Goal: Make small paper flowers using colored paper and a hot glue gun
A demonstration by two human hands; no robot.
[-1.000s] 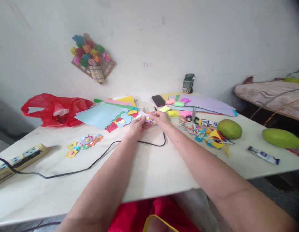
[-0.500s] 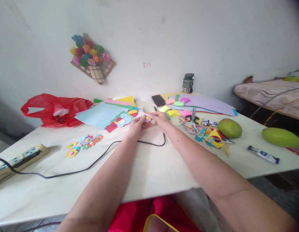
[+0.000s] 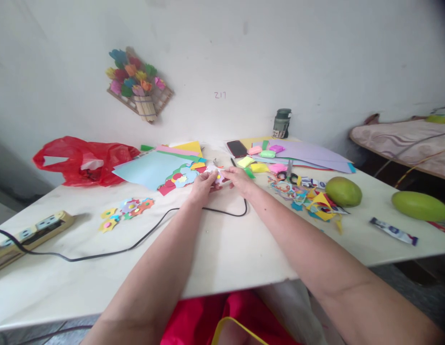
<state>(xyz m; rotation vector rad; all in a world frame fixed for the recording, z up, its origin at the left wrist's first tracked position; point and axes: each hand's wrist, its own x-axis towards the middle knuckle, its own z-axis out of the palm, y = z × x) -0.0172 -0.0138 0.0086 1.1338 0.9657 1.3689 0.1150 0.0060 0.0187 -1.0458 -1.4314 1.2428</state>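
A pale lilac paper flower (image 3: 219, 178) with a yellow centre is held between both hands above the middle of the table. My left hand (image 3: 204, 186) pinches its left side, thumb on top. The fingers of my right hand (image 3: 240, 178) close on its right edge. Just left of the hands lie round-petalled paper cutouts (image 3: 181, 178) in blue, red and yellow. Several finished-looking paper flowers (image 3: 129, 207) with coloured centres rest further left. Behind the hands is a small whitish item, too blurred to name.
Coloured paper sheets (image 3: 146, 168), a red plastic bag (image 3: 87, 160) and a phone (image 3: 237, 149) lie toward the wall. Clay packs (image 3: 259, 167), scissors (image 3: 289, 176), paper scraps (image 3: 318, 203), green mangoes (image 3: 343, 191) and a tube (image 3: 393, 231) are right. A black cable (image 3: 136, 244) crosses from the power strip (image 3: 46, 230).
Both hands stay on the paper flower, with only slight finger movement at its right edge. The whole view has shifted a little.
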